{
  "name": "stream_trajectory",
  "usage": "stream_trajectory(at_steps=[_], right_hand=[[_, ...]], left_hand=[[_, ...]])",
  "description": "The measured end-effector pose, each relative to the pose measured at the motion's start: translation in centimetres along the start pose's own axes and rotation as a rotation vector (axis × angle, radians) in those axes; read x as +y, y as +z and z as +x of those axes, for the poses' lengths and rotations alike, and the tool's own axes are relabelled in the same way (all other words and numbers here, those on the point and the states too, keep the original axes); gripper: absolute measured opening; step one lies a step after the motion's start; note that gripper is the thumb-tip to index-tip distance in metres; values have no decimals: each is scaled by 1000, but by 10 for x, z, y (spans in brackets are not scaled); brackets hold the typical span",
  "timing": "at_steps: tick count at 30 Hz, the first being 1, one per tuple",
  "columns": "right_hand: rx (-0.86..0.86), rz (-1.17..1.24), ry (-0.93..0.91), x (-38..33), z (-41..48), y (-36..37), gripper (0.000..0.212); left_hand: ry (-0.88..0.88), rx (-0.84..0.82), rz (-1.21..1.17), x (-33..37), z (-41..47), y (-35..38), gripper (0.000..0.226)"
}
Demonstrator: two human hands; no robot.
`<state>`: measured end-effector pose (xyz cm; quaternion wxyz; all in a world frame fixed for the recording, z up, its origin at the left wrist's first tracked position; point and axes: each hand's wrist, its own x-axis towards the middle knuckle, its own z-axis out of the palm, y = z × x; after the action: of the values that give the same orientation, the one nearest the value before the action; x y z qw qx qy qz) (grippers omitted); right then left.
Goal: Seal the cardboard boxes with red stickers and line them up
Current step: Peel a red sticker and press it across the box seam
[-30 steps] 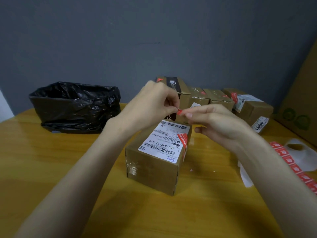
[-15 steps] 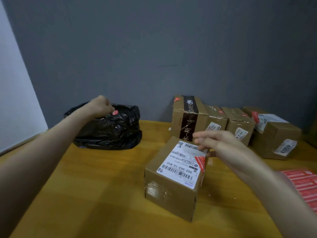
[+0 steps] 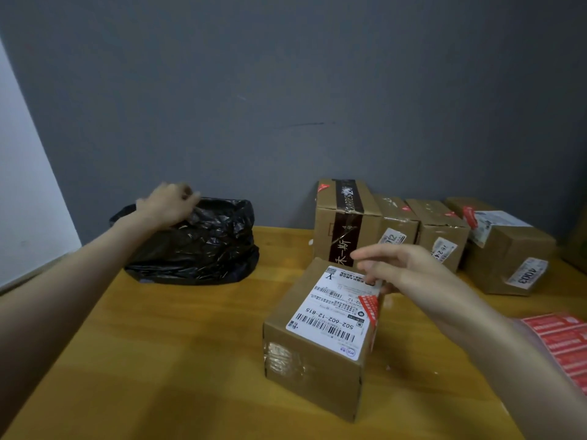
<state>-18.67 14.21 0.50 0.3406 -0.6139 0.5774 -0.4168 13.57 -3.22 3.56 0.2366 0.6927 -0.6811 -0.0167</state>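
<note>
A cardboard box (image 3: 317, 369) with a white shipping label and a red sticker (image 3: 370, 308) over its right top edge stands in the middle of the table. My right hand (image 3: 400, 268) hovers over its far end, fingers apart, holding nothing. My left hand (image 3: 168, 203) is stretched out over the rim of the black bag (image 3: 197, 249), fingers curled; no scrap shows in it. Against the wall stands a row of several boxes (image 3: 346, 220) with red stickers, the rightmost one (image 3: 505, 249) the widest.
A sheet of red stickers (image 3: 562, 341) lies at the right table edge under my right forearm. The wooden table (image 3: 158, 360) meets a grey wall at the back. A white wall runs along the left.
Both hands were together above the box peeling something red. My left hand then carried the red scrap to the black bag; the scrap is gone from sight now. My right hand dropped toward the box.
</note>
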Motion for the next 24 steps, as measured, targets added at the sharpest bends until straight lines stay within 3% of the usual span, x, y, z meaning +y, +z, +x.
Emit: stream_trajectory(at_steps=[2, 3, 9, 12, 16, 24], right_hand=[[43, -43, -19, 0, 2, -6, 17], [51, -77, -23, 0, 2, -10, 18], [-98, -245, -18, 1, 1, -20, 19], [-83, -349, -44, 4, 3, -17, 13], [-53, -443, -54, 6, 4, -9, 6], [-39, -502, -40, 5, 2, -2, 13]], left_hand=[[151, 173, -99, 23, -12, -4, 34], [253, 184, -138, 40, -22, -6, 30], [665, -237, -205, 129, -103, 29, 26], [689, -362, -267, 150, -129, 57, 32], [638, -374, -312, 153, -135, 70, 33], [662, -373, -296, 152, -139, 72, 34]])
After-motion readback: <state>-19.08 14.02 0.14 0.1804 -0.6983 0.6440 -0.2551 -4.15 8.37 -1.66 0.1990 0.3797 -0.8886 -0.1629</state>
